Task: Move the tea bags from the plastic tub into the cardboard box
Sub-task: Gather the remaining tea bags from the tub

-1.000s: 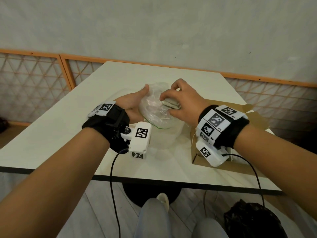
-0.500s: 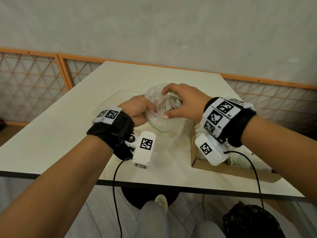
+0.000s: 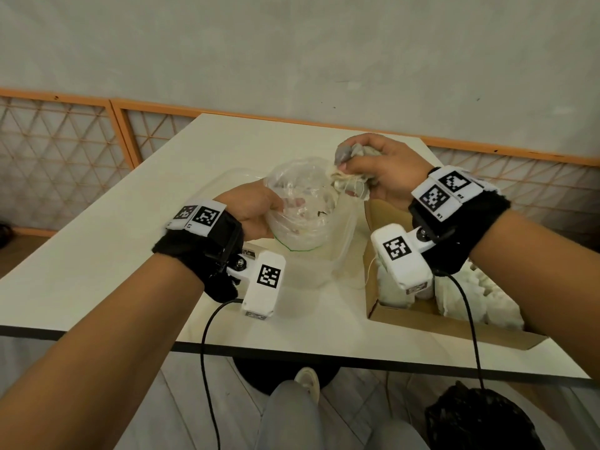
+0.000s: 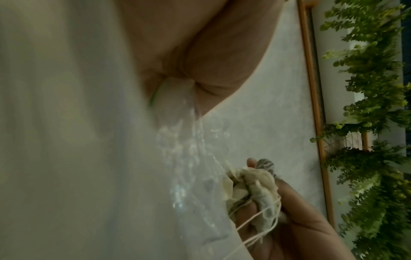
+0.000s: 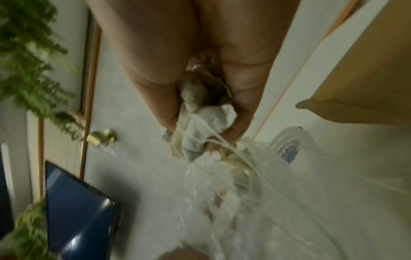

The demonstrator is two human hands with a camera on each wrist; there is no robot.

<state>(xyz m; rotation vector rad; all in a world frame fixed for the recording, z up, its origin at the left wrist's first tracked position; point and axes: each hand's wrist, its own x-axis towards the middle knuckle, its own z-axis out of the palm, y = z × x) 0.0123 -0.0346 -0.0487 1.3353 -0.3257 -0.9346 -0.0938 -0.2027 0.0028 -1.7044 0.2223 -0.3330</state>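
Observation:
My left hand point(image 3: 256, 209) grips the side of a crumpled clear plastic bag point(image 3: 302, 206) that sits in the translucent plastic tub point(image 3: 311, 274) at mid-table. The left wrist view shows its fingers pinching the bag film point(image 4: 177, 98). My right hand point(image 3: 383, 170) is raised just right of the bag's mouth and clutches a bunch of tea bags point(image 3: 352, 157) with strings trailing; the bunch point(image 5: 206, 119) fills the fist in the right wrist view. The open cardboard box point(image 3: 422, 319) lies to the right, under my right wrist, with several white tea bags point(image 3: 474, 293) inside.
The white table's point(image 3: 130, 254) near edge runs just below my wrists. A black bag point(image 3: 480, 420) sits on the floor under the right corner. Wrist-camera cables hang over the table edge. An orange lattice fence point(image 3: 65, 151) and a wall stand behind.
My right hand has come out of the plastic bag with a bunch of tea bags and risen up and to the right. My left hand's grip has closed on the bag's side.

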